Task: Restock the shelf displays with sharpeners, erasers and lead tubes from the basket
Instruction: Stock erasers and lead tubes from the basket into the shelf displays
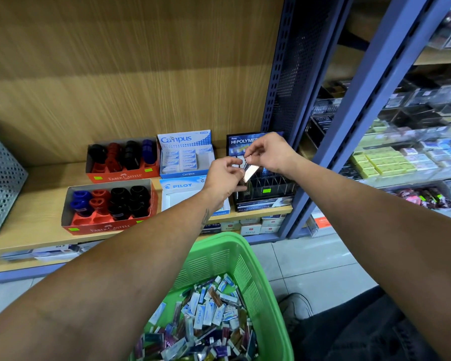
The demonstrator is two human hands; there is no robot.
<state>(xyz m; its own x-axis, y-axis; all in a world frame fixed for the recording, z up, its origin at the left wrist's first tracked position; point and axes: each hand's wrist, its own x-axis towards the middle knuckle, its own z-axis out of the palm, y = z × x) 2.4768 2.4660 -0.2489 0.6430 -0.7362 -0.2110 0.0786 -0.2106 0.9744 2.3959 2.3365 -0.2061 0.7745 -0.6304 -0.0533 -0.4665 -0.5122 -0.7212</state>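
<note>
Both hands meet above the black Hi-Polymer lead display at the right end of the wooden shelf. My left hand grips a small bunch of lead tubes. My right hand pinches one flat lead tube by its top end, tilted over the display's slots. Below, the green basket holds many loose erasers and lead tubes. Two red Faber-Castell boxes of sharpeners, a Campus eraser box and a Pilot eraser box stand on the shelf to the left.
A perforated grey bin stands at the shelf's left end. A blue metal upright borders the display on the right, with stocked shelves beyond it. Boxed stock sits on the shelf below. My shoe rests on the tiled floor.
</note>
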